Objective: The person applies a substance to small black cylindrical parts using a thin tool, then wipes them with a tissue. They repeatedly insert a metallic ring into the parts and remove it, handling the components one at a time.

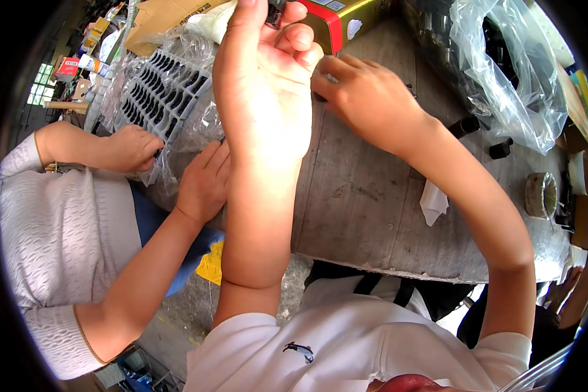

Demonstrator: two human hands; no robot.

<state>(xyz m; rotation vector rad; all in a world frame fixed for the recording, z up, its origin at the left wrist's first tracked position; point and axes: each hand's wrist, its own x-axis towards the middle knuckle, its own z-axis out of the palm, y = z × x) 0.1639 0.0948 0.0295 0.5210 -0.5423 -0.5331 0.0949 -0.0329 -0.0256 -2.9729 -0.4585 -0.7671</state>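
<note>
My left hand point(268, 98) is raised close in front of me, palm up. At the top edge of the view its thumb and fingers are closed on a small black plastic part point(276, 13), partly cut off by the frame. To the right, my right hand point(372, 98) is low over the grey table point(353, 189), back up and fingers curled. Something small and dark shows at its fingertips, mostly hidden, and I cannot make out what it is. Beyond both hands lies a gold box point(366, 19) with a red band.
At left, a co-worker's hands point(134, 149) are beside a grey compartment tray point(157, 98) of black parts in clear plastic. A clear bag point(536, 111) of black parts lies far right. Nearby are a black cylindrical part point(501, 149), a white paper scrap point(432, 202) and a round container point(540, 196).
</note>
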